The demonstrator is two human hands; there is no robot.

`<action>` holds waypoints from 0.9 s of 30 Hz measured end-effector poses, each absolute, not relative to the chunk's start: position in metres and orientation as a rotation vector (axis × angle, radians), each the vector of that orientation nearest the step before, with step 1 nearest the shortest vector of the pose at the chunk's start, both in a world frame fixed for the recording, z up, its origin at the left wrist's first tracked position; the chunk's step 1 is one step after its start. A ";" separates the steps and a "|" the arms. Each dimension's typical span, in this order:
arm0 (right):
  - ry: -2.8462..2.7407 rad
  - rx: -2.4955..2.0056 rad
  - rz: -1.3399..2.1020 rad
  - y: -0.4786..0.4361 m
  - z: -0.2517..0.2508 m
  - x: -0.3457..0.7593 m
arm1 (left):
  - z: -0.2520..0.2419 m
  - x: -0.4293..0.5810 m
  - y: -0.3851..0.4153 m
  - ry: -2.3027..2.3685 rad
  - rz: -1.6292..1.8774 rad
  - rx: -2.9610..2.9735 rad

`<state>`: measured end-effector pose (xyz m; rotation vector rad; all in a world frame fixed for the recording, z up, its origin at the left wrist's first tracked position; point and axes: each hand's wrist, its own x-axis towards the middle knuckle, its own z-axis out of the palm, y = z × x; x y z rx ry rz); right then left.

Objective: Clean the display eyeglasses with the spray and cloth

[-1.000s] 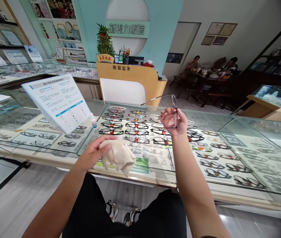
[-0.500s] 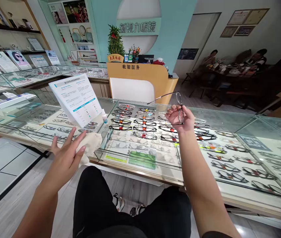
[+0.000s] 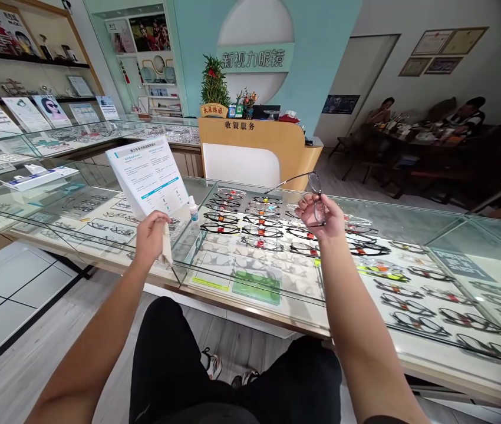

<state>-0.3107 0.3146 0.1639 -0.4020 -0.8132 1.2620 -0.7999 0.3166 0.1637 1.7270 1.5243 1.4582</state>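
In the head view, the left hand point(image 3: 150, 235) is raised over the front of the glass desk point(image 3: 277, 325), left of the middle. Its grip is curled nearly closed on a pale cloth point(image 3: 166, 247), which hangs in a narrow fold from the fingers. Just beyond the hand, a white sheet point(image 3: 151, 176) of printed text leans back on the desk, with a small white bottle point(image 3: 193, 210) standing beside its right edge.

The right hand point(image 3: 325, 217) is held up above the desk, palm turned toward the camera. Its grip is partly closed, thumb and fingers pinching the glasses point(image 3: 315, 183) near the middle of the front. They are turned on their side, one lens above the other, clear of the desk; the upper temple reaches out to the left, and the lower one runs past the fingers.

Between and below the hands, rows of frames point(image 3: 262, 222) lie in the desk, many with red or orange tags, and a green card point(image 3: 257, 287) lies nearer the front edge. Farther back stands a wooden counter point(image 3: 306, 156) with a plant point(image 3: 214, 82) at its left end.
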 end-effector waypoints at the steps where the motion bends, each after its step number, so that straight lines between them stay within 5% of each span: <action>1: -0.818 -0.405 1.264 0.315 0.163 -0.310 | 0.162 -0.797 0.326 1.591 1.400 1.776; 11: -0.882 -0.454 1.255 0.314 0.164 -0.309 | 0.134 -0.754 0.408 1.956 0.918 1.961; 20: -0.890 -0.486 1.197 0.307 0.173 -0.317 | 0.117 -0.742 0.442 1.731 1.268 1.580; 27: -0.892 -0.465 1.173 0.301 0.178 -0.323 | 0.157 -0.726 0.447 1.413 1.536 1.383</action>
